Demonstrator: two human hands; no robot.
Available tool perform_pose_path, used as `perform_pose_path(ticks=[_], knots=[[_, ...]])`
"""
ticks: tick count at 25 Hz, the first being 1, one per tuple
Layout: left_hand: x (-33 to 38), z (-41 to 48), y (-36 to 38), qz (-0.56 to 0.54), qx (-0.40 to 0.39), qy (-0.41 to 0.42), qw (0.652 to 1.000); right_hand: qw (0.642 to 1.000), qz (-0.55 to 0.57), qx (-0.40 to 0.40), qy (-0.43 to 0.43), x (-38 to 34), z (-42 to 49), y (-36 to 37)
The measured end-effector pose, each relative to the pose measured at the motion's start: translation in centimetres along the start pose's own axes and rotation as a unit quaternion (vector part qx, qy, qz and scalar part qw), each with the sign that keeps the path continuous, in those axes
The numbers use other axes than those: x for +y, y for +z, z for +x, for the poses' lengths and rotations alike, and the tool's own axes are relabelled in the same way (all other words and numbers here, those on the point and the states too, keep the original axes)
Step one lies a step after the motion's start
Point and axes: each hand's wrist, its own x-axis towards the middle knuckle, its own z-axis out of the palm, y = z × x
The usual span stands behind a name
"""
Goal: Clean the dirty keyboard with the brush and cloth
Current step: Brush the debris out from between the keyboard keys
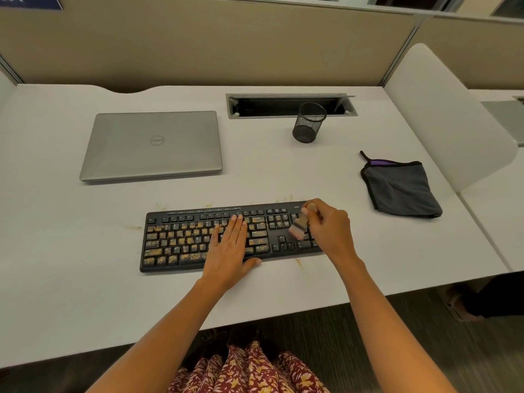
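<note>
Right hand (pixel 330 225) grips an apparently wooden brush (pixel 300 227) over crumb-speckled keyboard (pixel 175 241).

Matt plastic keyboard (pixel 198 239); soft cloth (pixel 401 188); brushed-metal laptop (pixel 153 146).

One keyboard (pixel 181 239) low in the centre of the frame, and that's the only one. One brush (pixel 299 226) over its right end. One cloth (pixel 402 191) out at the right. Up at the left, one laptop (pixel 151 146). Upper centre, one mesh cup (pixel 307 123) and one cable hatch (pixel 283 104) behind it. Two hands in shot: one left hand (pixel 231 248), one right hand (pixel 330 225). One desk (pixel 85 251) under it all.
</note>
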Motion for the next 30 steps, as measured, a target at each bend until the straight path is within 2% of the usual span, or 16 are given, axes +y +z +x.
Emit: perform_pose_path(ticks=[3, 8, 12, 14, 17, 19, 21, 24, 26, 30], knots=[[0.0, 0.0, 0.0, 0.0, 0.0, 0.001, 1.0, 0.998, 0.042, 0.041, -0.023, -0.4, 0.3, -0.3], [0.0, 0.0, 0.0, 0.005, -0.007, -0.003, 1.0, 0.998, 0.017, -0.059, 0.012, 0.6, 1.8, -0.2], [0.0, 0.0, -0.2, -0.002, -0.008, -0.002, 1.0, 0.999, 0.018, 0.008, -0.029, -0.2, 2.1, -0.3], [-0.1, 0.0, -0.2, 0.0, -0.004, -0.003, 1.0, 0.999, 0.008, 0.012, -0.032, -0.2, 2.5, -0.4], [0.0, 0.1, -0.2, -0.003, 0.002, -0.002, 1.0, 0.996, -0.076, -0.03, -0.041, 0.2, 3.0, -0.4], [-0.1, 0.0, -0.1, -0.003, 0.003, -0.003, 1.0, 0.991, -0.094, -0.077, -0.057, -0.2, 3.3, -0.2], [-0.1, 0.0, -0.2, -0.001, -0.002, -0.005, 1.0, 0.993, -0.046, -0.094, -0.063, -0.6, 3.3, 0.2], [-0.1, 0.0, -0.4, -0.007, -0.003, -0.004, 1.0, 0.994, 0.098, -0.045, -0.02, -0.5, 3.4, 0.6], [-0.1, 0.0, -0.4, -0.007, -0.005, -0.004, 1.0, 0.995, 0.094, -0.026, -0.021, -0.3, 3.2, 0.5], [-0.2, 0.0, -0.3, -0.01, -0.004, -0.008, 1.0, 0.997, 0.017, -0.07, -0.04, -1.2, 2.7, 0.4]])
